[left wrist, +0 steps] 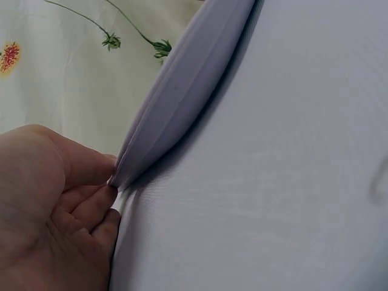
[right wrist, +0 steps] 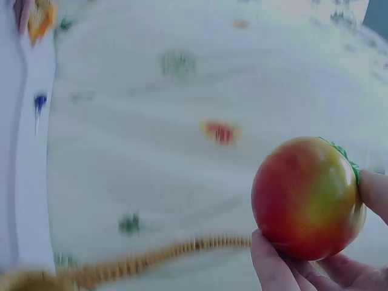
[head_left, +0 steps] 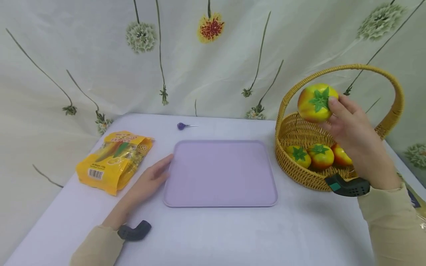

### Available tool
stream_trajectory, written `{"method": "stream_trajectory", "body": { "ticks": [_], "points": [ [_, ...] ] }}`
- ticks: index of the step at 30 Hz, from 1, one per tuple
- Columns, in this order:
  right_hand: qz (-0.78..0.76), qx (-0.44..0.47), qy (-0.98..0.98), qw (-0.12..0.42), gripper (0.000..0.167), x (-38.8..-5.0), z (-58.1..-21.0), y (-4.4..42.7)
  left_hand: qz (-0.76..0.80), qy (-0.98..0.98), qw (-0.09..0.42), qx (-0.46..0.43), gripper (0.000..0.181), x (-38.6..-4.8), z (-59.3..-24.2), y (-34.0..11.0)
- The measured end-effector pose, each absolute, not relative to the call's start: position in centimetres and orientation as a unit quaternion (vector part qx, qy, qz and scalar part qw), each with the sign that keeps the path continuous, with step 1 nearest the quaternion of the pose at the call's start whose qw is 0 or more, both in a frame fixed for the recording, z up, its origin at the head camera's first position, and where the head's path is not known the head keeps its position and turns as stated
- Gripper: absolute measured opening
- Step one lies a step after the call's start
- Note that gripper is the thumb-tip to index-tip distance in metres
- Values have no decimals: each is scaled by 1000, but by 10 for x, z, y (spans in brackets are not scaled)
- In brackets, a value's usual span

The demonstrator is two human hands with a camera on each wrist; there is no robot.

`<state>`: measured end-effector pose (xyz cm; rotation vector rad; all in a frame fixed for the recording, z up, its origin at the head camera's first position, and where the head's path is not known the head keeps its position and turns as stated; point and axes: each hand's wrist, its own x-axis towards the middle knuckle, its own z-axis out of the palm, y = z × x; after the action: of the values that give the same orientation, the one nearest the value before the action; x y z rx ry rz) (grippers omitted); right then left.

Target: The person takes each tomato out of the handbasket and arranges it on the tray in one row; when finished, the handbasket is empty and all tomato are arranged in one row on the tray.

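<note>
In the head view my right hand (head_left: pixel 356 129) holds a yellow-red toy tomato (head_left: pixel 314 105) with a green star-shaped leaf top, above the wicker basket (head_left: pixel 299 179) and within its arched handle's outline. The right wrist view shows the tomato (right wrist: pixel 306 197) between thumb and fingers. More such tomatoes (head_left: pixel 320 157) lie inside the basket, one partly hidden by my wrist. At the left edge of a flat lilac tray (head_left: pixel 219 173) is my left hand (head_left: pixel 151 179). Up close, its thumb and fingertips pinch the tray's rim (left wrist: pixel 182 91).
A yellow printed bag (head_left: pixel 113 162) of wrapped pieces lies left of the tray. Behind the tray is a small purple-headed item with a thin pale stick (head_left: pixel 181 126). A flower-patterned cloth (head_left: pixel 226 74) hangs behind the white-covered table (head_left: pixel 213 236).
</note>
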<state>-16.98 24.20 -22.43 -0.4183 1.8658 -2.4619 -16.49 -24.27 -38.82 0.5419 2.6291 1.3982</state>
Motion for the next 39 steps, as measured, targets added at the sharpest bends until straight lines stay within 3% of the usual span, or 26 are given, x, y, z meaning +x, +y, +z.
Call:
{"method": "stream_trajectory", "body": {
  "ticks": [9, 20, 30, 39],
  "points": [
    [-781, -160, 598, 80, 52, -169, -219, 135, 449, 872, 43, 190, 50, -167, -389, -242],
    [-817, -80, 528, 216, 46, -209, -286, 26, 447, 871, 14, 205, 43, -168, -395, -240],
    [-798, -37, 562, 214, 52, -237, -342, -19, 426, 882, 2, 204, 42, -166, -392, -243],
    [-719, 1, 686, 111, 52, -244, -361, -49, 428, 882, 16, 196, 46, -166, -389, -243]
  ]
}}
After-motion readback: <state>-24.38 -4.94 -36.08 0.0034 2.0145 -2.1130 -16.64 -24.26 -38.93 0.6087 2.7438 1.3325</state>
